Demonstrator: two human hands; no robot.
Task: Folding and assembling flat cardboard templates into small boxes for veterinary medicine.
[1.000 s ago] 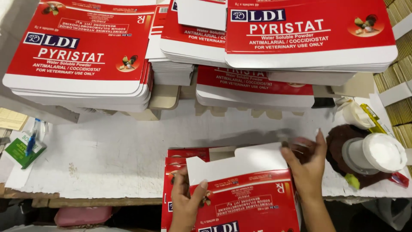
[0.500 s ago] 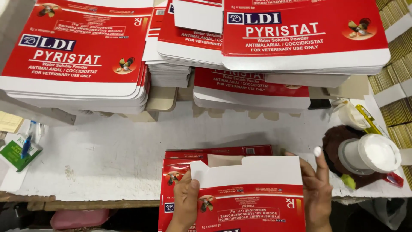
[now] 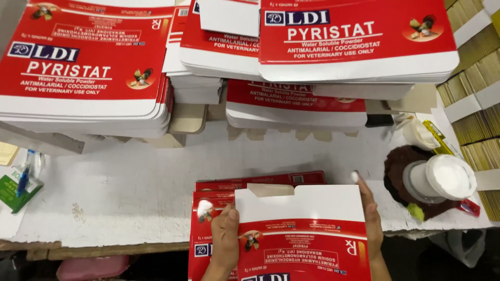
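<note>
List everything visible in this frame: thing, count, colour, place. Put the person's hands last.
Held carton blank: one, red and white, bottom centre, in both hands.
Flat blanks under it: a few, red, on the table.
Stacks of carton blanks: several, red and white, across the top.
Table: one, white, middle.
White jar: one, right, on a brown pad.
Green packet: one, left edge.
Yellowish stacks: right edge.
Left hand: grips the blank's left edge.
Right hand: holds its right edge.

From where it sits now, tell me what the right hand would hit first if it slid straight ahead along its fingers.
Probably bare white table, then the low stack of flat cartons at the back, though depth is unclear.
</note>
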